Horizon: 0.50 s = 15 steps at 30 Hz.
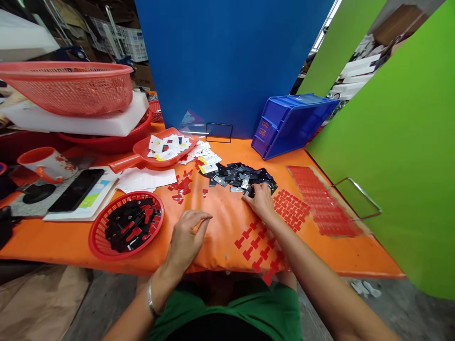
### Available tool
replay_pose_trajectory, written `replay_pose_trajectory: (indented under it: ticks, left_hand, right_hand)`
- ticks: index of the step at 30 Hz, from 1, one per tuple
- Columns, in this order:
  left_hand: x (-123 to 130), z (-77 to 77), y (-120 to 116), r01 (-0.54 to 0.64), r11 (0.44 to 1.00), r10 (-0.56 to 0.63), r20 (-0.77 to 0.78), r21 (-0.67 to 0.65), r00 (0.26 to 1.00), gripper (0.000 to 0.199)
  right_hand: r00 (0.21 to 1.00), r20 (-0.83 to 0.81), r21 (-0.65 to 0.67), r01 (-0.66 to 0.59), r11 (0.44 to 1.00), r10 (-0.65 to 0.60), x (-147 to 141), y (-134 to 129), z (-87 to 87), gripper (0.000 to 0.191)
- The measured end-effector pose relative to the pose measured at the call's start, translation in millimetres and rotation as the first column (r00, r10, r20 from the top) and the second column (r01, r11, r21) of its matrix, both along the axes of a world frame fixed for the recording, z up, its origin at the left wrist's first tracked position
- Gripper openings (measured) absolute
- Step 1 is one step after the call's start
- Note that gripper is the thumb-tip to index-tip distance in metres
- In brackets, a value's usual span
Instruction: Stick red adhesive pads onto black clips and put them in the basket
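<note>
My right hand reaches to the near edge of a pile of small flat black pieces. Its thumb and fingers close on one black rectangular piece. My left hand hovers over the orange table, thumb and forefinger tips brought together; I see nothing between them. A sheet of red T-shaped stickers lies beneath my right forearm, with a denser patch of red stickers beyond it. Left of my left hand, a red basket holds black pieces, some with red stickers on them.
Loose red scraps lie mid-table. Behind them, a red scoop carries white cards. A blue bin stands at the back right, near a green panel. A mug and phone are on the left.
</note>
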<state>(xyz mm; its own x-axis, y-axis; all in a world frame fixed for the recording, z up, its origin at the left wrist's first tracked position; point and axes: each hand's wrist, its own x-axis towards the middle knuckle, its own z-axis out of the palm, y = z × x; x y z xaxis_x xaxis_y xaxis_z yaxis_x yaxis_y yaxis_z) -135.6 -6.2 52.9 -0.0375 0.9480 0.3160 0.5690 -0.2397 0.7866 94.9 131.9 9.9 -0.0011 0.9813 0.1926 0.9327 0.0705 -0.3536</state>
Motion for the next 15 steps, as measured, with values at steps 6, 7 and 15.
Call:
replay_pose_trajectory:
  ticks: [6,7,15]
  left_hand:
    - [22,-17.4,2,0.131,0.917,0.066,0.468,-0.376,0.881,0.018]
    - [27,-19.3,3,0.159,0.892,0.119,0.559,-0.424,0.821,0.019]
    - [69,-21.8,10,0.306,0.859,0.343,0.905,-0.411,0.253,0.032]
  right_hand:
    - [0.662,-0.745,-0.119,-0.019,0.993,-0.076,-11,-18,12.2,0.017]
    - [0.503,-0.855,-0.175,-0.055,0.983,-0.125,-16,-27,13.0,0.021]
    - [-0.196,-0.886,-0.358,-0.287,0.888,-0.420,-52,-105,7.2,0.025]
